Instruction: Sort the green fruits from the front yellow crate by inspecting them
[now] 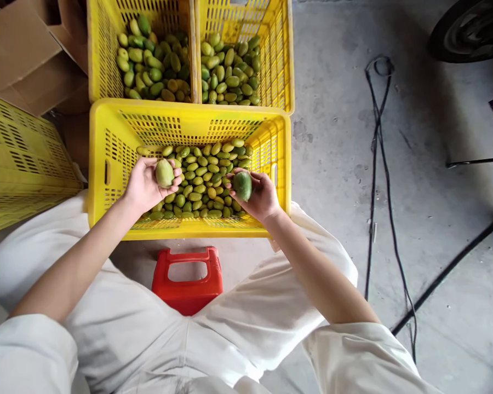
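Observation:
Over the near yellow crate (189, 232), my left hand (140, 187) is turned palm up with its fingers curled around a pale yellow-green oval fruit (164, 173). Across from it, my right hand (266, 200) holds a darker green oval fruit (242, 186) on its fingers, near the crate's right wall. Below and between both hands, many small oval fruits (199, 175), green to yellowish, cover the crate's bottom. The exact kind of fruit is not plain to see.
Behind stand a left yellow crate (101, 49) and a right yellow crate (285, 54), both holding similar fruits. Another yellow crate (24, 148) and cardboard boxes (20, 46) are at left. A red stool (187, 295) lies between my legs. Black cables (378, 131) and a wheel (472, 27) are at right.

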The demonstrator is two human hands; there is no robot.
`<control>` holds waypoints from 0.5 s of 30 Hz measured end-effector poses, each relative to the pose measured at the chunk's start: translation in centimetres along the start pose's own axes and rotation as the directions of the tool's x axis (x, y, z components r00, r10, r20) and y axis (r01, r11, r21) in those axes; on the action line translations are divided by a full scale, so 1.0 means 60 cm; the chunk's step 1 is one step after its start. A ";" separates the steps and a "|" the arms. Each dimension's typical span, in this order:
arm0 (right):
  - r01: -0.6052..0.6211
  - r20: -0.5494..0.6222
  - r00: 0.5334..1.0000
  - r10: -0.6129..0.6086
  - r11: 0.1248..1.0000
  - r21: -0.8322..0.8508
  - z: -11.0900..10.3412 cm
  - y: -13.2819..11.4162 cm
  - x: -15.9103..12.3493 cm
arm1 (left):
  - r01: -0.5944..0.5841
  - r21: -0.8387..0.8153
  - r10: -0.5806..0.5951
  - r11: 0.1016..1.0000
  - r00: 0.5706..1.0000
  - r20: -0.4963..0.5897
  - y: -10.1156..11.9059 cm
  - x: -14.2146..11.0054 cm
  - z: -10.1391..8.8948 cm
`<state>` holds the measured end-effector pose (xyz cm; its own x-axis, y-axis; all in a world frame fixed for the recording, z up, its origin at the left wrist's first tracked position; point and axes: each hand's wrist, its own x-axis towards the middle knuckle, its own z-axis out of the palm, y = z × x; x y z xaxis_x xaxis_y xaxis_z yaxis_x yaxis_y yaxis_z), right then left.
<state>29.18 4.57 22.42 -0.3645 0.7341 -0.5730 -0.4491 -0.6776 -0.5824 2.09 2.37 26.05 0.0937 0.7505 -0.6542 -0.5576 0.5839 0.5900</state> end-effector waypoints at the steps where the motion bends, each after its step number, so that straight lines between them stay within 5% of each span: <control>1: 0.004 -0.011 1.000 -0.004 1.000 0.010 0.000 0.000 0.001 | -0.019 -0.007 0.019 1.000 1.000 -0.007 0.002 -0.003 0.002; 8: 0.016 -0.031 0.999 -0.013 0.995 0.094 -0.012 -0.003 0.002 | -0.137 -0.024 0.136 0.990 0.991 -0.016 0.018 -0.010 0.009; 15: -0.099 -0.019 0.995 0.100 0.993 0.056 -0.027 -0.002 0.010 | -0.084 -0.196 0.056 0.977 0.988 -0.143 0.031 -0.005 0.005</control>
<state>30.33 4.99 21.21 -0.3925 0.6613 -0.6392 -0.4559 -0.7435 -0.4892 1.29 3.30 27.48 -0.0568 0.7302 -0.6809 -0.7142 0.4468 0.5387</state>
